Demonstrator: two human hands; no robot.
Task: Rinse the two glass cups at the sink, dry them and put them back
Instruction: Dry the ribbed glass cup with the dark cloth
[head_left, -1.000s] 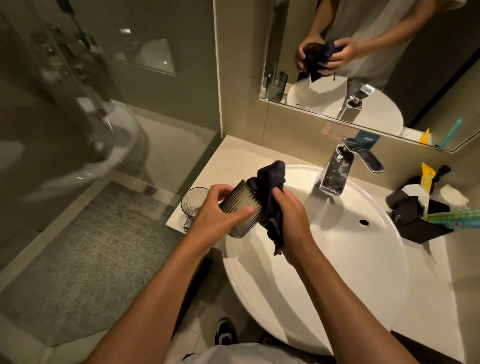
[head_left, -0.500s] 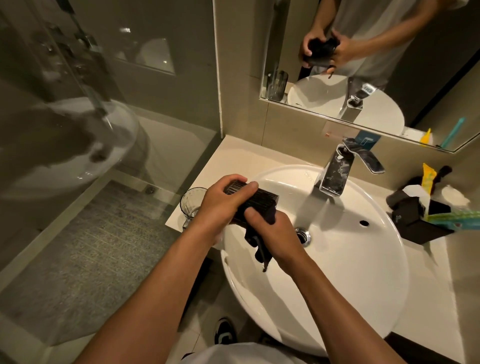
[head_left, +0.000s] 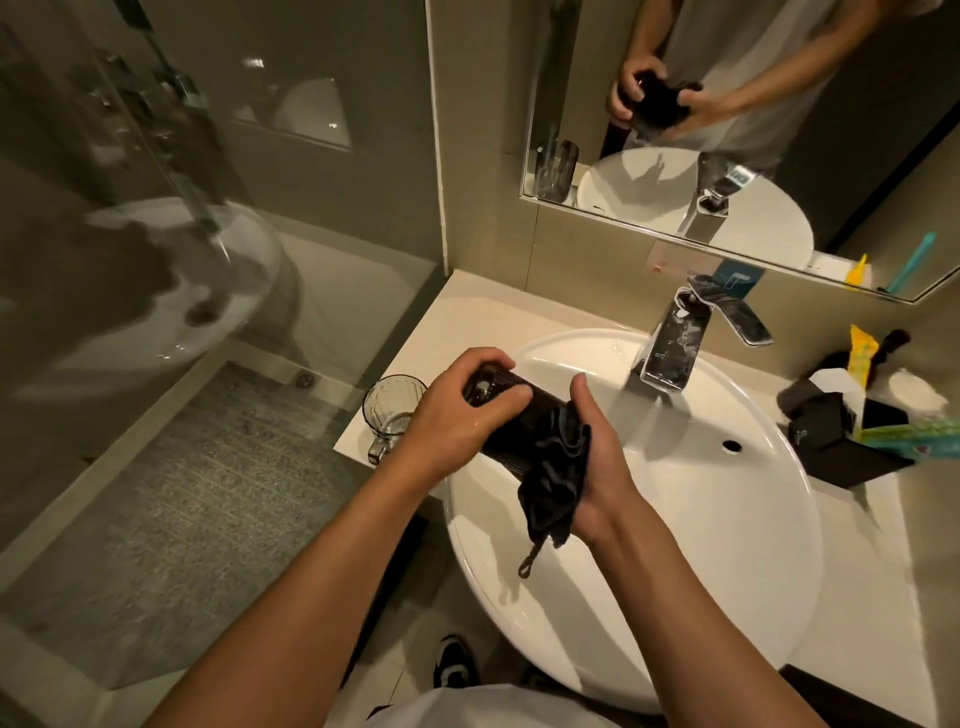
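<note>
Over the sink's (head_left: 675, 519) left rim, the left hand (head_left: 457, 415) grips a glass cup (head_left: 511, 415) lying sideways while the right hand (head_left: 597, 467) clutches a dark cloth (head_left: 553, 483) against it (second glass cup (head_left: 389, 410) stands at the worktop's (head_left: 467, 312) left edge).

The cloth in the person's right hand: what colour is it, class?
Black, or very dark. The cloth shows best in the head view, bunched in the right hand against the cup.

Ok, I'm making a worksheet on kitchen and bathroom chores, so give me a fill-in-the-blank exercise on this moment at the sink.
1. The left hand grips a ribbed glass cup held over the ____.
2. The right hand presses a dark ____ against the cup.
3. The second glass cup stands on the counter, to the ____ of the basin.

Missing words: sink; cloth; left
</note>
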